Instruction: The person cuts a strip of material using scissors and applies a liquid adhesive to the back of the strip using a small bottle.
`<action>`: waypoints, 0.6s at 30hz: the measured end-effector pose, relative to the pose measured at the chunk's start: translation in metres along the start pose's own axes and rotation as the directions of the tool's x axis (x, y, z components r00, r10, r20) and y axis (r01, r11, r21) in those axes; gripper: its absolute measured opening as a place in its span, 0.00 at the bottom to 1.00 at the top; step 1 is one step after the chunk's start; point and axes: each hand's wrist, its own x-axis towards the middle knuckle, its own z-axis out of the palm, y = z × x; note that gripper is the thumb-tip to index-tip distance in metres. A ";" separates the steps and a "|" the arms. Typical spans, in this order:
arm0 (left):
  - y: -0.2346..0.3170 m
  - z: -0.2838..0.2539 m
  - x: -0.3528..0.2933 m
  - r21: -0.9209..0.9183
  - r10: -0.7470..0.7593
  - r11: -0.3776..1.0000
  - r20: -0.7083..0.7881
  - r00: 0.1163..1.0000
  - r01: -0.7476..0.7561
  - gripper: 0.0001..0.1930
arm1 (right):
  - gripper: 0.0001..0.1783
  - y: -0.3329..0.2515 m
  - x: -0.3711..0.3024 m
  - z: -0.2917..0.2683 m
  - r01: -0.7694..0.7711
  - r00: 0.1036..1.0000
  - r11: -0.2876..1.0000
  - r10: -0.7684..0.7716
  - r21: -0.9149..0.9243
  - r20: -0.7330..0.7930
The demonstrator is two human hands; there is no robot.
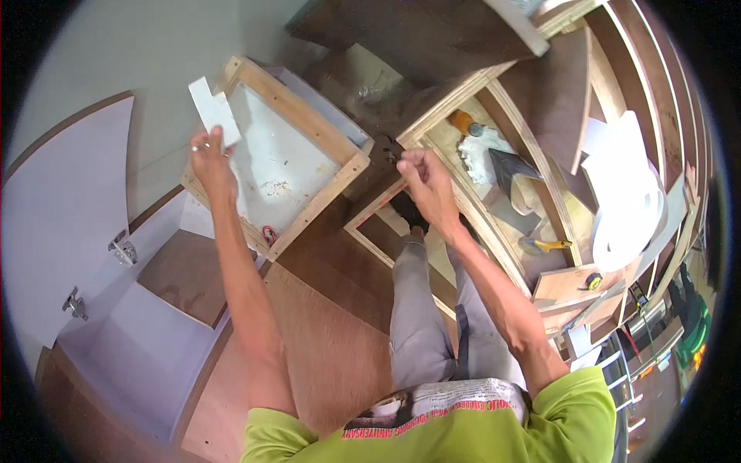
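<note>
My left hand [212, 163] is closed on the lower end of a small white rectangular strip [207, 106]. It holds the strip tilted over the left edge of a wooden-framed box [299, 121] with a white inner panel [289, 154]. A small red loop [268, 234] lies in the box's near corner, along with some crumbs of debris. To the right of that box, my right hand [431, 189] is raised with its fingers curled together beside an open wooden frame [478, 81]. Whatever its fingertips may hold is too small or dark to make out.
A lilac cabinet [135, 339] with an open door [69, 208] and metal hinges stands at left. Inside the right-hand framework lie an orange power tool [465, 123] and a yellow-handled tool [549, 246]. Nearby are a tape measure [593, 281] and coiled white strip material [629, 193].
</note>
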 end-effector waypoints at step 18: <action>0.091 0.089 -0.254 -0.382 -0.086 0.830 0.634 0.769 0.407 0.06 | 0.15 -0.128 -0.110 -0.030 0.173 0.984 0.941 -0.174 0.290 -0.022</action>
